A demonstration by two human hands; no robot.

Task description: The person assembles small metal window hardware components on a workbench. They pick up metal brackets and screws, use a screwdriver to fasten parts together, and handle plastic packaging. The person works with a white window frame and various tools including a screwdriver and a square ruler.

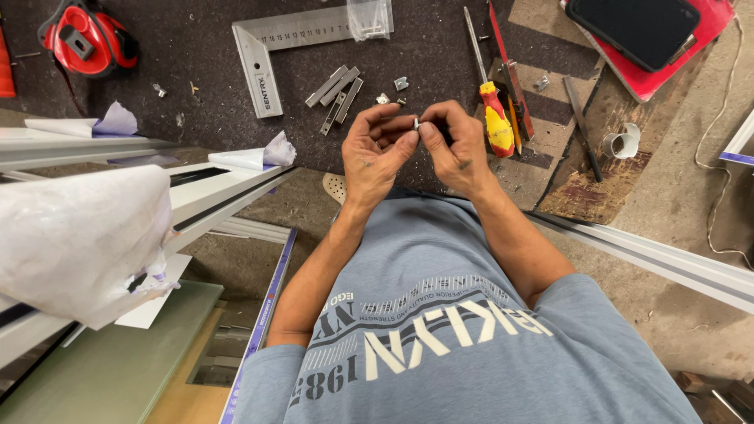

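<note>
- Two bare hands meet over the dark felt-covered workbench (196, 47), fingertips pinching one small silvery metal fastener (416, 123) between them, at the middle of the view.
- Far left: a red tape measure (86, 39) lies on the bench; nearer, white aluminium frame profiles (212, 192) wrapped partly in white protective film (78, 235) slant across the left side.
- Left of centre, far: a steel try square (263, 59) lies flat, a small clear plastic bag (369, 17) resting on its blade.
- Just beyond the hands: several short grey metal bars (338, 94) lie in a loose bundle, with small loose metal fittings (400, 82) just to their right.
- Left hand (373, 153): fingers curled narrowly, thumb and forefinger closed on the fastener.
- Right hand (455, 149): fingers likewise curled, tips closed on the same fastener, touching the left hand's tips.
- Just right of the right hand: a red-and-yellow-handled screwdriver (496, 118) lies on the bench, shaft pointing far.
- Farther right: a dark flat file (583, 129), a small white tube piece (622, 143), and, at the far right, a black phone (632, 27) on a red pad (707, 31).
</note>
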